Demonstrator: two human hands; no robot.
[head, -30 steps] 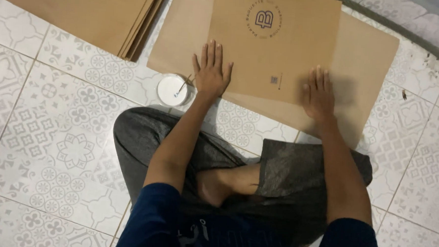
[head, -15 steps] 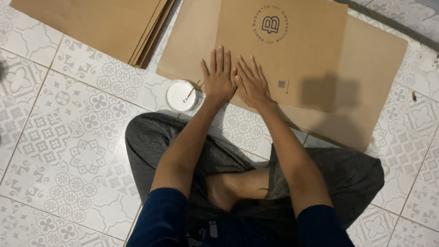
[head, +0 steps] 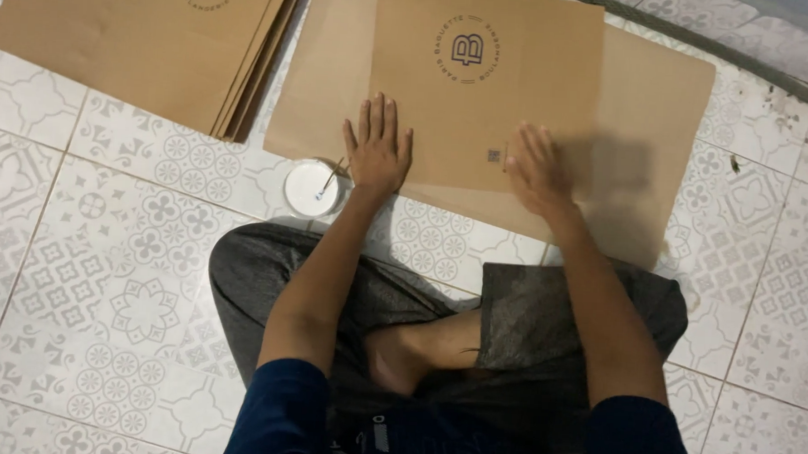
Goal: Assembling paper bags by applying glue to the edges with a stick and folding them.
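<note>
A brown paper bag (head: 483,85) with a round printed mark lies flat on a larger brown cardboard sheet (head: 653,147) on the tiled floor. My left hand (head: 377,149) presses flat on the bag's lower left edge, fingers spread. My right hand (head: 538,169) rests flat on the bag's lower right edge, slightly blurred. Neither hand holds anything. A small white round container (head: 312,188) with a thin stick in it sits just left of my left hand.
A stack of several flat brown paper bags (head: 149,43) lies at the upper left. I sit cross-legged in grey shorts (head: 545,324) on patterned floor tiles (head: 84,267). A grey raised kerb (head: 747,60) runs along the upper right.
My right hand has slid rightwards along the bag's lower edge, away from my left hand. My left hand has stayed in place.
</note>
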